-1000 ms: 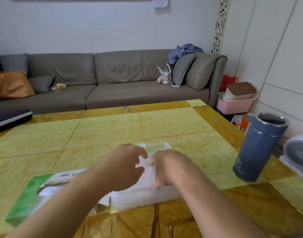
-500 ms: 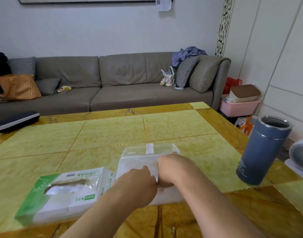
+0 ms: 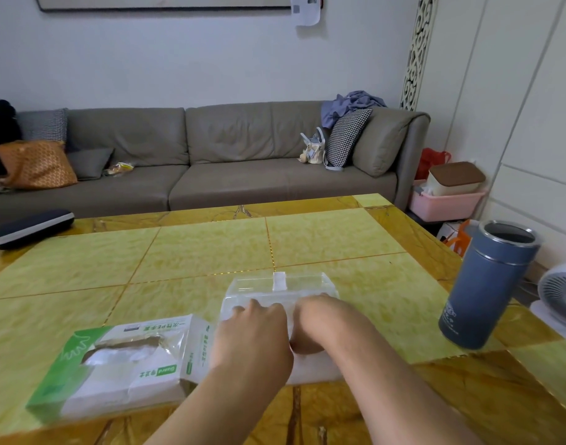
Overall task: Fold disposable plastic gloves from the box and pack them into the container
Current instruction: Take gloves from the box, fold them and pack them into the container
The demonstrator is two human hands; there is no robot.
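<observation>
Both hands rest side by side on the clear container, which sits on the yellow table just right of the glove box. The left hand lies knuckles-up on the container's near left part, fingers bent over its top; whether they clasp anything cannot be told. The right hand lies just beside it on the near right part, fingers curled downward; its grip is hidden beneath the palm and cannot be told either. A white clasp stands at the container's far edge. The box lies flat, green and white, its torn top opening showing white gloves inside. A blue flask, lid off, stands well to the right near the table edge. A grey sofa lies beyond.
</observation>
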